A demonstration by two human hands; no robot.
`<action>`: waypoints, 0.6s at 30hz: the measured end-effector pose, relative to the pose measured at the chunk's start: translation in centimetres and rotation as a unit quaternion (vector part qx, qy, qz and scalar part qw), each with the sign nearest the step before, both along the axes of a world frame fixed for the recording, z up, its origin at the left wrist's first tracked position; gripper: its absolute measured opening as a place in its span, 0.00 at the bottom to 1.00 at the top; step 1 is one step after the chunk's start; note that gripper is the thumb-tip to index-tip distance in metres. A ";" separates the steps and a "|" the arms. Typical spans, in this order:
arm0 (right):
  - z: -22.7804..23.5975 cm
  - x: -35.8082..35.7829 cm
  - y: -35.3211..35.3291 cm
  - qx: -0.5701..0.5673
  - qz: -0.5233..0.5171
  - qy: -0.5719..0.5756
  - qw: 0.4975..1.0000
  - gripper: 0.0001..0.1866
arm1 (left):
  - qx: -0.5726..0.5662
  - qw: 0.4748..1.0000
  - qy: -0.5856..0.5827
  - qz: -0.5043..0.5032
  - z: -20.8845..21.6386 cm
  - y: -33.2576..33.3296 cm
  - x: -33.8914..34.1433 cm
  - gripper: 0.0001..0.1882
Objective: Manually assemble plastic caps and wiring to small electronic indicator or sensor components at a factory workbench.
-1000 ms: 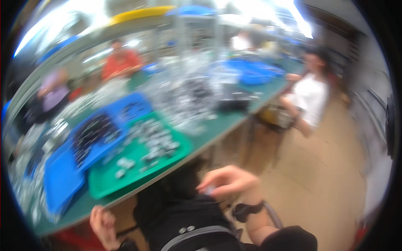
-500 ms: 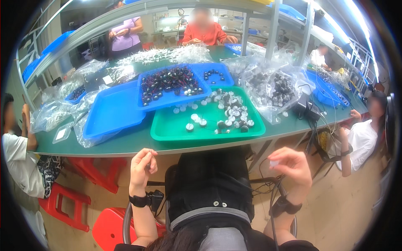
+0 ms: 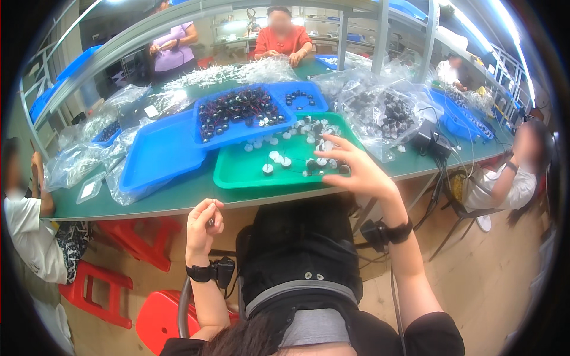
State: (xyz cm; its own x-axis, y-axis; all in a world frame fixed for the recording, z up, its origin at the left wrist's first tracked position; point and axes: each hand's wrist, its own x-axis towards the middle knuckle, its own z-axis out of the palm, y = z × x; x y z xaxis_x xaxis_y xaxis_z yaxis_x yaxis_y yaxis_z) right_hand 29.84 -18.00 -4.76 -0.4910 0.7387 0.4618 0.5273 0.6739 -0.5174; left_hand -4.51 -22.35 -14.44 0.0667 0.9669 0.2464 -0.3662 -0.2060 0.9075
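Green tray: near the front edge of the table, with lots of loose white-topped round parts inside
Right hand: spread wide over those parts; cannot tell if touching
Left hand: pinching a small dark piece, too tiny to name
Done: cannot tell for sure; maybe the black round parts heaped in the middle blue tray
Left to do: probably plenty, with more in the clear plastic bag
Table top: green, with a grey metal frame above
Room: tan floor, red stools, other people around

Green tabletop, blue trays, green tray, clear plastic bags, heaped white strips
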 end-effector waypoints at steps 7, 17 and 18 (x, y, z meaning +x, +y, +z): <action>-1.3 1.5 -0.6 0.031 0.002 -0.050 0.998 0.23 | 0.052 0.997 0.060 -0.014 6.2 0.2 1.2 0.09; 0.7 6.2 -0.8 0.012 -0.014 0.062 0.998 0.22 | 0.182 0.873 0.444 0.089 16.0 17.2 2.2 0.09; 0.9 6.9 -0.9 -0.026 -0.013 0.092 0.995 0.23 | 0.161 0.857 0.479 0.096 15.5 19.4 2.1 0.09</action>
